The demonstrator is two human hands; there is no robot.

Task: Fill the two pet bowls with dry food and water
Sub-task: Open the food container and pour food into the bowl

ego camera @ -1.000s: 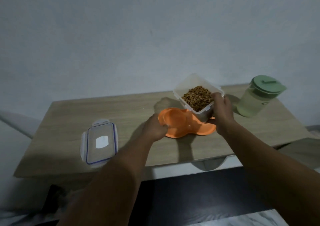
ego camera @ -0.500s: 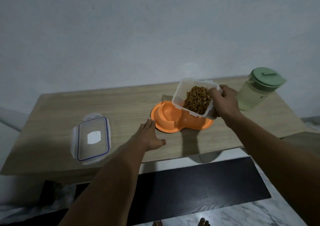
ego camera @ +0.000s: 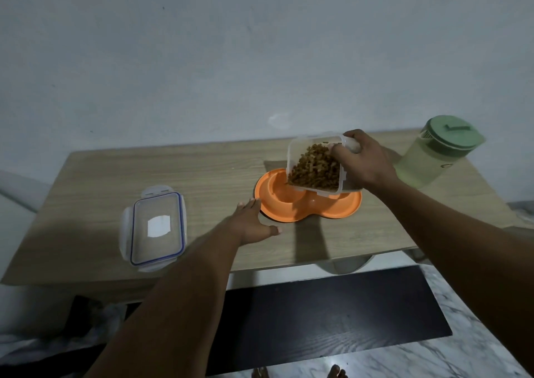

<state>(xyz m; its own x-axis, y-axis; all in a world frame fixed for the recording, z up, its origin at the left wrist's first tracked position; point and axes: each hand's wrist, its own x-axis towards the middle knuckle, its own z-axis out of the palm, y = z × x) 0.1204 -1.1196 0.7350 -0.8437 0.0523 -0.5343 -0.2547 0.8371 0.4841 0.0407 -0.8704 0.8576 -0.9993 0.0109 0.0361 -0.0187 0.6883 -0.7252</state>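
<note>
An orange double pet bowl (ego camera: 344,208) lies on the wooden table (ego camera: 202,172), right of centre. Both of its hollows look bare. My right hand (ego camera: 365,160) grips a clear plastic container (ego camera: 303,146) of brown dry food (ego camera: 315,168), tilted steeply over the bowl's left hollow. My left hand (ego camera: 251,224) rests flat on the table with fingers apart, its fingertips at the bowl's left rim. A clear water jug with a green lid (ego camera: 436,152) stands upright at the table's right end.
The container's clear lid with blue seal (ego camera: 156,227) lies flat near the table's front left. A dark panel (ego camera: 332,317) and marbled floor (ego camera: 462,360) lie below the table's front edge. A pale wall stands behind the table.
My right hand has tipped the food container further over the bowl's left hollow. My left hand has let go of the bowl's rim and now lies flat beside it.
</note>
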